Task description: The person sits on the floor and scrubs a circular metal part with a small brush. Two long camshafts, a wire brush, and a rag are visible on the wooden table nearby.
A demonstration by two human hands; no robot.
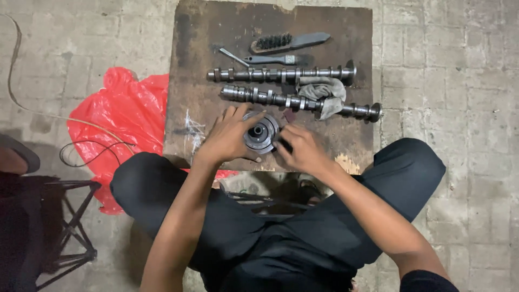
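A dark, stained wooden board lay on grey paving bricks, 2 long steel camshafts at its far side. Both hands gripped a round grey metal gear at the near edge, partly hiding it.

Red plastic bag, grey rag, dark stained board

Round metal gear-like part, dark grey steel, seen from above just below the centre of the frame. It rests flat on the near edge of a dark, stained wooden board, its open face turned upward. Concentric rings step inward to a central bore with a small hub. Its left rim is covered by the left hand; the right hand touches its right rim.
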